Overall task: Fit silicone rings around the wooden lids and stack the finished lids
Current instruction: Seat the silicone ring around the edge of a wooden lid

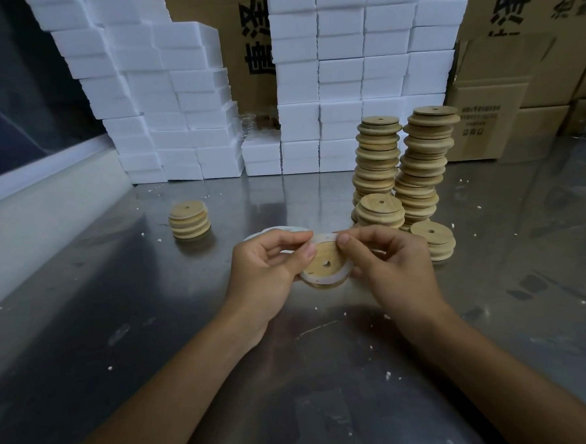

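**A:** What are the hands doing?

**B:** Both are on one wooden lid (325, 263), held just above the metal table (119, 299). The left hand (267, 274) grips its nine o'clock edge, thumb on top. The right hand (394, 267) pinches the silicone ring (325, 280) at the lid's one o'clock, fingers curled around the far side. The two thumbs nearly meet over the rim.

**A:** How would you finish the step well?

**B:** The ring already wraps the near edge, from about four to eight o'clock. I'd pin that seated part with the left thumb and walk the right thumb around the rim, stretching only enough to clear the edge. I can't tell whether it is fully seated at twelve.

**A:** And the counts?

**B:** One lid in hand. Behind the left knuckles, at eleven o'clock, lies a small heap of loose rings (275, 230); number unreadable. Further out at ten o'clock is one short stack (189, 219), about four lids. At one to two o'clock stand two tall stacks (404, 161), too many to count surely, with two short stacks (403, 222) in front. Beyond, white foam blocks (345, 83) and cardboard boxes (515, 91).
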Motion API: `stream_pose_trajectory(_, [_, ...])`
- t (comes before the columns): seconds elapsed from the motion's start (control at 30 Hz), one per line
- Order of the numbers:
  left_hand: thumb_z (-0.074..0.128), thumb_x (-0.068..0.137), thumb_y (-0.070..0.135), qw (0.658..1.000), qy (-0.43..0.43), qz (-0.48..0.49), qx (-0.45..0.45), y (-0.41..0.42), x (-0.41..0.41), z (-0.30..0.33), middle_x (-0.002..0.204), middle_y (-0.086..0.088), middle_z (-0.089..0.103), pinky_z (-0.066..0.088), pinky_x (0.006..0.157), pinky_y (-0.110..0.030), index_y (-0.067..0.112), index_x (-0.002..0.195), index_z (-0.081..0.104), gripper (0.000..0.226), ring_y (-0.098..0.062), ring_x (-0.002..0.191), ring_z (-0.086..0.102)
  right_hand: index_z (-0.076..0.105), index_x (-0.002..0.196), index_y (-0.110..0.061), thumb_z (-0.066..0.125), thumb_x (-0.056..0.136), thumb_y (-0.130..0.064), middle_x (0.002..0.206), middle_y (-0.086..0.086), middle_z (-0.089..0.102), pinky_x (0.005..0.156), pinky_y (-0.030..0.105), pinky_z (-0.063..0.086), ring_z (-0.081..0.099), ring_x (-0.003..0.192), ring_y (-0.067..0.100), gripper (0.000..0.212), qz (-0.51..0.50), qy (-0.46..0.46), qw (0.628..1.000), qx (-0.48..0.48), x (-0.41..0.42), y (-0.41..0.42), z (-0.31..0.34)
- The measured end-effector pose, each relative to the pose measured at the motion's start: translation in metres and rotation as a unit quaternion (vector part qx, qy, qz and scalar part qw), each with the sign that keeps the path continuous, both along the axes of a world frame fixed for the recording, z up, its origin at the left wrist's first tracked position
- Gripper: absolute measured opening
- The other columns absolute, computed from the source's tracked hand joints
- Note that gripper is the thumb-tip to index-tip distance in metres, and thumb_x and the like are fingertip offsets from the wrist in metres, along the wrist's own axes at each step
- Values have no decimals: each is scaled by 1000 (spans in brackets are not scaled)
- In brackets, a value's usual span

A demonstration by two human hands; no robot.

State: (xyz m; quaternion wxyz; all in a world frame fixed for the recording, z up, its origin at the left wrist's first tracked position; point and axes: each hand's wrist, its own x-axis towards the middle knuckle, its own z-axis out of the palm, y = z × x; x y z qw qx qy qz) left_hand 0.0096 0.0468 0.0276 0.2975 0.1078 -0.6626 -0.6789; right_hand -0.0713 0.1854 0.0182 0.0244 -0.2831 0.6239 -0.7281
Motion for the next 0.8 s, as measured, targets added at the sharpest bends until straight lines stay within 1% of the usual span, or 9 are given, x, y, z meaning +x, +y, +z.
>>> stream_pose_trajectory(0.1, [72, 79, -2, 1000, 2, -5, -10, -2, 0, 1, 93, -10, 75, 60, 75, -31, 14, 86, 74, 17, -18, 81, 72, 79, 75, -21, 71, 89, -9, 79, 2, 77, 64, 19, 56, 74, 74, 12, 20, 12, -19, 1000, -1, 0, 0, 2])
stream_pose_trajectory(0.17, [72, 79, -3, 1000, 2, -7, -13, -2, 1, 2, 92, -9, 75, 60, 75, -30, 15, 86, 74, 19, -18, 81, 72, 79, 73, -24, 71, 89, -9, 77, 2, 77, 62, 19, 56, 73, 72, 12, 23, 12, -27, 1000, 2, 0, 0, 2])
stream_pose_trajectory(0.27, [72, 78, -4, 1000, 2, -15, -19, -1, 2, 3, 92, -9, 75, 58, 72, -26, 15, 84, 75, 21, -17, 81, 72, 75, 74, -17, 69, 89, -8, 73, 3, 75, 59, 19, 55, 72, 69, 10, 19, 4, -42, 999, -5, 1, 0, 2])
stream_pose_trajectory(0.33, [72, 78, -5, 1000, 2, -15, -23, 0, 3, 4, 95, -12, 74, 58, 70, -25, 14, 84, 75, 20, -17, 80, 72, 75, 81, -12, 69, 89, -8, 74, 3, 75, 60, 18, 54, 70, 69, 8, 11, -6, -15, 1000, 7, 1, 2, 3])
stream_pose_trajectory(0.4, [72, 79, -4, 1000, -1, -10, -20, 0, 3, 4, 94, -12, 74, 59, 71, -28, 15, 83, 75, 20, -18, 79, 72, 74, 85, -7, 70, 89, -7, 76, 2, 76, 61, 14, 51, 69, 67, 4, 6, -13, 26, 999, 28, 1, 4, 4])
stream_pose_trajectory(0.53, [72, 79, -3, 1000, -8, 0, -9, 1, 4, 5, 90, -10, 75, 61, 74, -35, 17, 81, 75, 20, -19, 78, 71, 73, 85, -3, 69, 89, -5, 75, 4, 75, 60, 14, 51, 66, 63, 3, 6, -7, 39, 998, 39, 2, 4, 6])
stream_pose_trajectory(0.67, [72, 80, -3, 1000, -18, 6, 6, 2, 4, 7, 87, -8, 75, 57, 82, -46, 18, 79, 75, 21, -21, 79, 70, 72, 81, 1, 69, 88, 0, 66, -5, 71, 55, 12, 48, 60, 55, -3, 8, 7, 20, 999, 38, -1, 4, 7])
stream_pose_trajectory(0.73, [72, 80, -3, 1000, -21, 8, 7, 2, 5, 8, 84, -7, 75, 57, 83, -47, 17, 77, 74, 21, -21, 78, 70, 71, 81, 3, 68, 88, 1, 64, -5, 70, 54, 11, 49, 63, 58, -2, 8, 32, 0, 999, 35, -3, 6, 8])
stream_pose_trajectory(0.8, [71, 80, -4, 1000, -23, 9, 7, 2, 5, 8, 83, -5, 75, 57, 82, -46, 15, 77, 73, 20, -20, 77, 70, 70, 83, 5, 67, 89, 1, 68, -1, 71, 56, 14, 51, 66, 62, 2, 8, 56, -5, 997, 44, -5, 8, 9])
